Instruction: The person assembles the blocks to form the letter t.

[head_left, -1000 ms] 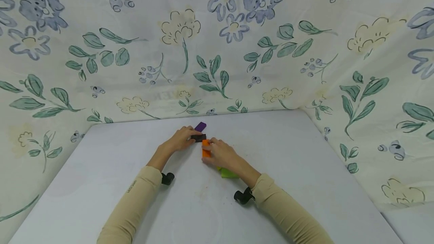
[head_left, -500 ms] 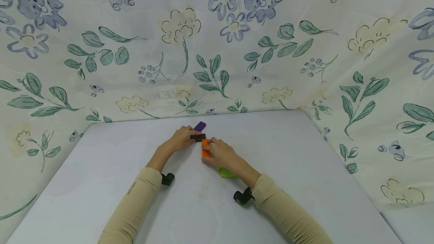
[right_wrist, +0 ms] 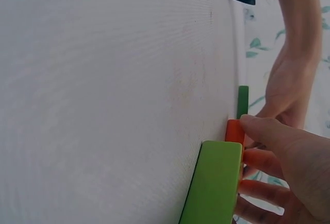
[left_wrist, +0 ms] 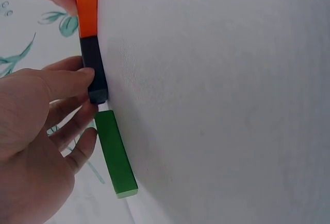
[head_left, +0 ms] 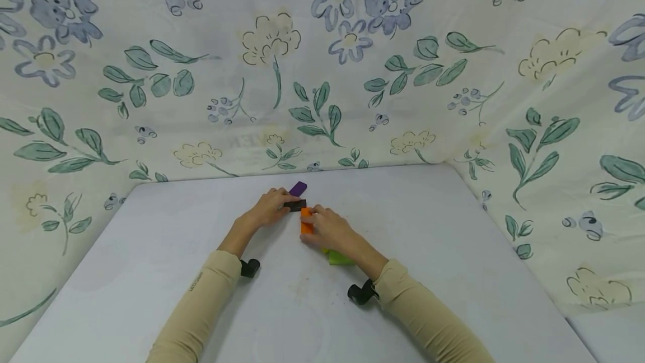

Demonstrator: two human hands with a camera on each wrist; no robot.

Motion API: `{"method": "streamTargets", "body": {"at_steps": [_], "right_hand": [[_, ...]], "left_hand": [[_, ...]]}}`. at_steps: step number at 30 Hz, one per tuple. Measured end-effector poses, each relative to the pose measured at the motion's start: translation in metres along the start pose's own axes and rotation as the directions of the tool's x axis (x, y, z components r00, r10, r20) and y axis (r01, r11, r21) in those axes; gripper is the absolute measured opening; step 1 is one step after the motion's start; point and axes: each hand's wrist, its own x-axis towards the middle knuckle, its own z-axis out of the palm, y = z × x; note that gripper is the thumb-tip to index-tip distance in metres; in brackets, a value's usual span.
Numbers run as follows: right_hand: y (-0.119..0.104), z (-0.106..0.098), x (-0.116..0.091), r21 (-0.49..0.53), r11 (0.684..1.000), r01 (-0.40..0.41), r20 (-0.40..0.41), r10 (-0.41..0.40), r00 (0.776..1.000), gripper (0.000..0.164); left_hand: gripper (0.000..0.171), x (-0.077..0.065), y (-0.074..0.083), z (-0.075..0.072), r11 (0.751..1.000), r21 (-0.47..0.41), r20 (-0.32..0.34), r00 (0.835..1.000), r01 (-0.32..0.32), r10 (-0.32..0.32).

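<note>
My left hand (head_left: 272,206) pinches a black block (left_wrist: 93,64), thumb on its near face and fingers behind. My right hand (head_left: 330,227) holds an orange block (head_left: 306,222) between thumb and fingers. In the left wrist view the orange block meets the black one end to end. Just past the black block's other end stands a dark green block (left_wrist: 116,152), beside my left fingertips; my left hand hides it in the head view. A purple block (head_left: 299,189) lies beyond the black block. Under my right wrist lies a lime green block (head_left: 341,258) with a bit of yellow (head_left: 325,250) beside it.
All blocks are on a white table (head_left: 282,318). Floral cloth (head_left: 312,71) rises behind its far edge and along the sides. A black wrist device hangs under each forearm, the left one (head_left: 249,267) and the right one (head_left: 360,293) close above the table.
</note>
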Motion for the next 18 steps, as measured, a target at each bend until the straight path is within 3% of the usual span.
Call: {"method": "streamTargets", "body": {"at_steps": [8,18], "right_hand": [[0.0026,0.0031,0.0019,0.029,0.999,-0.013,0.008,0.013,1.0,0.05],[0.0027,0.004,0.0023,0.013,1.0,-0.011,0.004,0.011,1.0,0.05]], "left_hand": [[0.038,0.0027,-0.0006,0.0014,1.0,0.028,0.006,1.0,0.007,-0.007],[0.036,0.0002,-0.0032,0.0005,1.0,-0.015,-0.038,0.999,-0.004,0.004]]}}
